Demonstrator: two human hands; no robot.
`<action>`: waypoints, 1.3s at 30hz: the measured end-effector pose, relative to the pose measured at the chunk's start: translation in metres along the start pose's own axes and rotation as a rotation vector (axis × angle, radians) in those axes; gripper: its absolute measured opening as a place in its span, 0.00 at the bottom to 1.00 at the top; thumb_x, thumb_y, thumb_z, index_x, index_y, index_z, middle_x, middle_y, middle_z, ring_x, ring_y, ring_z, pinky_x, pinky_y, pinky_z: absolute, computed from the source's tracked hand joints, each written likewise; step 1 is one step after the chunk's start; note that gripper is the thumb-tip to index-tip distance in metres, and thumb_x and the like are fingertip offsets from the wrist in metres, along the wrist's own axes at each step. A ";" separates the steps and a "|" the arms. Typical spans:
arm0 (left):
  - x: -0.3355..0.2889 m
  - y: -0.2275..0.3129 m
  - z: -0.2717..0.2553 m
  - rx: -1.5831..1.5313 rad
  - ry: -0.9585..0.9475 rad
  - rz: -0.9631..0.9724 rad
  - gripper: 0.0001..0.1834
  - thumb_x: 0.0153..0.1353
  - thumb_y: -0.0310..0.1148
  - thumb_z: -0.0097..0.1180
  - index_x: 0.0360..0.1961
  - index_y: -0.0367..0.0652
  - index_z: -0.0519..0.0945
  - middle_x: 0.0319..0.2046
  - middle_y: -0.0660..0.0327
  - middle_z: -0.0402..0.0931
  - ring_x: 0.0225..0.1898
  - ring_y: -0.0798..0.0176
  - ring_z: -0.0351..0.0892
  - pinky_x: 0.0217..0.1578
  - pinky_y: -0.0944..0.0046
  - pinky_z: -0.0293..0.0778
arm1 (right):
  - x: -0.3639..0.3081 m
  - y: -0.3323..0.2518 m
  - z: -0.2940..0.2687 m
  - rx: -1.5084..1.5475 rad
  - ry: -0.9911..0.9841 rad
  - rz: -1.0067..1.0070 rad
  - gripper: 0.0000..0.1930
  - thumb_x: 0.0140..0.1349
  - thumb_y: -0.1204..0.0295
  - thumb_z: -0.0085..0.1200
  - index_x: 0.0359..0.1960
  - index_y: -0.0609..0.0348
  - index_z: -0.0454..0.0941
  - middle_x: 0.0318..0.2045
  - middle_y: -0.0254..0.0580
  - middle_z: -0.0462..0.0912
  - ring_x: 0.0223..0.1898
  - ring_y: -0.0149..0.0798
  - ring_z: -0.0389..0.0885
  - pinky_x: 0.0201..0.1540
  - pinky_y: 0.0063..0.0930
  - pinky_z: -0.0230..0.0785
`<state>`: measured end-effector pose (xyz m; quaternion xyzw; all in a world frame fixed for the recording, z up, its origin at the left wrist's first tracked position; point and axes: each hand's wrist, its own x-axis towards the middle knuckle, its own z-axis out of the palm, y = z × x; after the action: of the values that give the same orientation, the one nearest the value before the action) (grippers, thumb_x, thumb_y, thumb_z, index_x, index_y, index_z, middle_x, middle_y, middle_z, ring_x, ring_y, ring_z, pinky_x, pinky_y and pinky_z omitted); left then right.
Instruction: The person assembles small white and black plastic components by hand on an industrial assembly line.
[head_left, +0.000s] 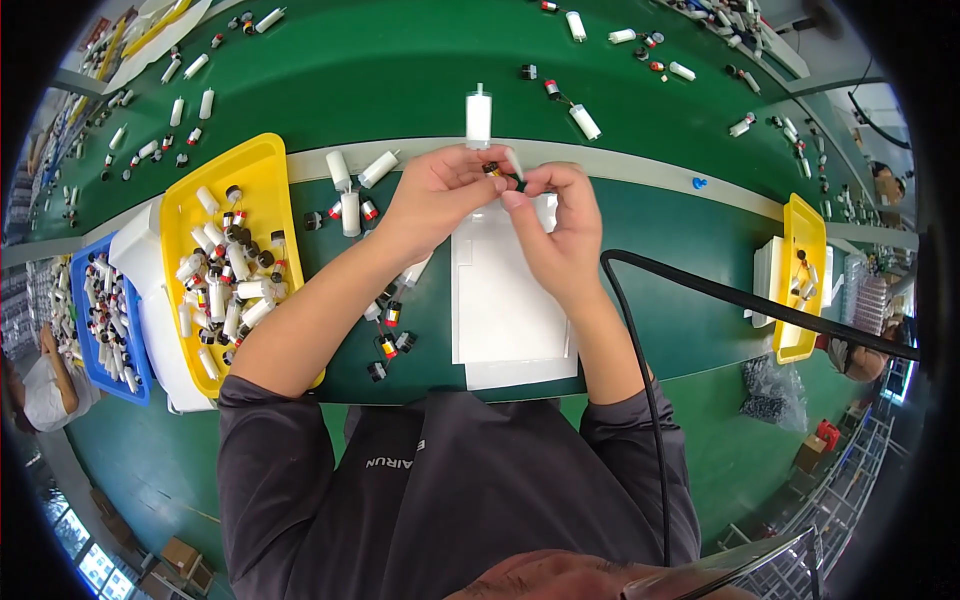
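My left hand [432, 195] is closed, its thumb and fingers pinching a small cylindrical part with a yellow and black wrap [491, 170]. Close against it, my right hand [562, 225] pinches too, around a small dark piece mostly hidden by the fingertips. A thin pale piece [515, 163] sticks up between the two hands. Just beyond the left fingers is a white cylinder with clear ends [479, 117]; whether it touches them I cannot tell. Beneath the hands lies a white sheet [512, 310] on the green table.
Left stands a yellow tray [272, 160] of white cylinders and black-capped parts, with a blue tray [140, 365] beyond. Loose cylinders [350, 213] lie by my left forearm. A black cable [720, 292] crosses on the right, near another yellow tray [792, 215]. More parts [584, 122] lie across the far green surface.
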<state>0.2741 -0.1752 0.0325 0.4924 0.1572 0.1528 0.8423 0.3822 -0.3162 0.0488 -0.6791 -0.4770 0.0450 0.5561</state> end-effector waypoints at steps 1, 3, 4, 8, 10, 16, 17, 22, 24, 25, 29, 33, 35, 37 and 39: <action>0.000 -0.001 0.000 0.014 -0.022 0.005 0.19 0.65 0.19 0.57 0.58 0.36 0.78 0.51 0.56 0.82 0.51 0.67 0.81 0.57 0.65 0.76 | 0.002 -0.001 -0.004 0.002 -0.006 -0.001 0.14 0.60 0.81 0.62 0.47 0.62 0.73 0.33 0.35 0.80 0.38 0.29 0.80 0.46 0.25 0.73; 0.000 0.000 0.003 0.044 -0.034 0.001 0.20 0.65 0.19 0.57 0.58 0.36 0.78 0.52 0.57 0.81 0.51 0.68 0.81 0.57 0.65 0.76 | 0.006 -0.008 -0.011 0.517 -0.053 0.378 0.06 0.64 0.80 0.61 0.39 0.63 0.77 0.33 0.33 0.81 0.36 0.26 0.79 0.42 0.21 0.72; -0.001 0.000 0.004 0.077 -0.050 -0.004 0.20 0.65 0.18 0.57 0.58 0.36 0.78 0.52 0.58 0.81 0.52 0.68 0.81 0.56 0.65 0.76 | 0.009 -0.009 -0.015 0.517 -0.057 0.380 0.06 0.64 0.80 0.61 0.39 0.63 0.77 0.33 0.33 0.81 0.36 0.26 0.79 0.42 0.21 0.72; -0.001 0.003 0.010 0.125 -0.082 0.009 0.22 0.63 0.16 0.57 0.59 0.35 0.78 0.53 0.57 0.81 0.51 0.68 0.81 0.55 0.66 0.77 | 0.019 -0.005 -0.028 0.531 -0.157 0.604 0.03 0.66 0.80 0.60 0.39 0.64 0.79 0.31 0.32 0.82 0.32 0.24 0.79 0.39 0.18 0.73; 0.000 0.006 0.013 0.147 -0.105 -0.037 0.24 0.62 0.15 0.58 0.61 0.35 0.77 0.53 0.57 0.81 0.50 0.68 0.82 0.53 0.67 0.78 | 0.020 -0.003 -0.030 0.517 -0.172 0.600 0.03 0.66 0.79 0.60 0.39 0.64 0.79 0.30 0.32 0.82 0.31 0.23 0.79 0.39 0.18 0.73; 0.000 0.006 0.012 0.162 -0.125 -0.053 0.25 0.64 0.17 0.58 0.63 0.34 0.75 0.51 0.58 0.82 0.52 0.68 0.81 0.54 0.67 0.77 | 0.018 -0.005 -0.027 0.439 -0.139 0.601 0.03 0.66 0.79 0.60 0.39 0.64 0.79 0.31 0.32 0.83 0.33 0.22 0.79 0.39 0.18 0.72; 0.000 0.006 0.013 0.163 -0.125 -0.053 0.25 0.64 0.17 0.58 0.63 0.34 0.75 0.51 0.58 0.82 0.52 0.68 0.81 0.54 0.67 0.77 | 0.018 -0.006 -0.027 0.435 -0.123 0.596 0.03 0.66 0.79 0.60 0.39 0.64 0.79 0.32 0.32 0.83 0.33 0.22 0.79 0.39 0.17 0.72; 0.001 0.003 0.017 0.212 -0.119 -0.009 0.20 0.71 0.25 0.54 0.63 0.34 0.75 0.53 0.57 0.81 0.53 0.66 0.81 0.59 0.65 0.74 | 0.013 -0.011 -0.025 0.433 -0.076 0.580 0.04 0.66 0.78 0.60 0.39 0.65 0.79 0.32 0.31 0.83 0.35 0.22 0.79 0.39 0.17 0.72; 0.001 0.004 0.017 0.193 -0.124 -0.014 0.20 0.71 0.26 0.54 0.63 0.34 0.76 0.54 0.57 0.81 0.54 0.66 0.80 0.59 0.65 0.73 | 0.008 -0.005 -0.019 0.318 0.021 0.522 0.07 0.63 0.77 0.63 0.41 0.64 0.81 0.32 0.33 0.83 0.33 0.25 0.79 0.38 0.20 0.72; 0.000 0.004 0.018 0.173 -0.126 -0.019 0.19 0.72 0.27 0.53 0.63 0.35 0.76 0.56 0.57 0.80 0.54 0.66 0.80 0.60 0.65 0.73 | 0.007 -0.005 -0.021 0.319 0.022 0.521 0.07 0.63 0.77 0.63 0.41 0.64 0.81 0.32 0.33 0.83 0.33 0.25 0.79 0.38 0.20 0.72; 0.002 0.003 0.018 0.103 -0.138 -0.007 0.19 0.72 0.26 0.52 0.63 0.36 0.76 0.58 0.55 0.78 0.57 0.66 0.78 0.60 0.64 0.73 | 0.004 0.004 -0.021 -0.224 0.037 -0.056 0.12 0.59 0.78 0.64 0.45 0.59 0.84 0.33 0.37 0.80 0.30 0.32 0.79 0.34 0.26 0.71; 0.007 0.011 0.015 -0.016 -0.045 -0.021 0.19 0.72 0.24 0.53 0.62 0.36 0.76 0.59 0.54 0.78 0.57 0.63 0.78 0.61 0.62 0.74 | 0.013 0.002 -0.025 -0.185 -0.095 -0.132 0.14 0.58 0.78 0.62 0.47 0.59 0.85 0.36 0.40 0.79 0.31 0.40 0.79 0.32 0.31 0.71; 0.009 0.024 0.015 -0.077 0.026 0.034 0.18 0.69 0.24 0.56 0.60 0.36 0.78 0.54 0.53 0.81 0.52 0.60 0.82 0.58 0.62 0.76 | 0.012 -0.017 -0.033 -0.128 -0.127 0.027 0.14 0.58 0.77 0.61 0.48 0.59 0.84 0.37 0.42 0.80 0.31 0.43 0.80 0.33 0.33 0.72; 0.020 0.042 -0.006 0.038 0.108 0.109 0.18 0.68 0.25 0.59 0.58 0.35 0.79 0.51 0.54 0.83 0.49 0.62 0.83 0.55 0.63 0.77 | 0.002 -0.025 -0.042 -0.069 -0.149 0.185 0.15 0.59 0.76 0.60 0.49 0.59 0.83 0.38 0.44 0.80 0.32 0.46 0.81 0.34 0.36 0.73; 0.037 0.066 -0.045 0.328 0.263 0.208 0.19 0.66 0.27 0.62 0.57 0.33 0.79 0.46 0.53 0.85 0.46 0.64 0.85 0.53 0.66 0.78 | -0.007 -0.026 -0.052 -0.271 -0.618 0.119 0.17 0.60 0.76 0.60 0.52 0.58 0.81 0.39 0.41 0.79 0.33 0.41 0.82 0.35 0.31 0.75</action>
<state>0.2820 -0.0942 0.0653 0.6119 0.2369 0.2741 0.7031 0.3938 -0.3600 0.0858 -0.7276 -0.5843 0.2173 0.2864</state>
